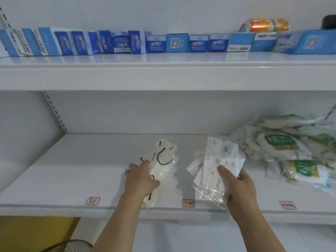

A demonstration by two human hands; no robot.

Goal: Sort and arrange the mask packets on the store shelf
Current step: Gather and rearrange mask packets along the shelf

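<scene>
Head view: a white store shelf (76, 171) fills the middle, with white back panels and a slotted upright at its left rear corner. Three red-stamped labels sit along its front edge (93, 200). Below the shelf at the left are a yellow-brown surface and a woven rim.

Above the shelf, an upper board (163, 77) carries one long row of blue toothpaste boxes (156, 44), too many and too blurred to count surely; behind their right end lies one orange bottle (265, 25) on its side.

On the shelf's right end lies a loose heap of green-and-white N95 packets (283, 144), overlapping, number unclear.

Over the shelf's middle, the left hand (140, 179) grips a clear packet holding a white mask with black loops (163, 157). Just right of it, the right hand (236, 186) clasps a small bundle of clear packets with blue-print masks (216, 160), thumb pressed on top; perhaps three or four.
</scene>
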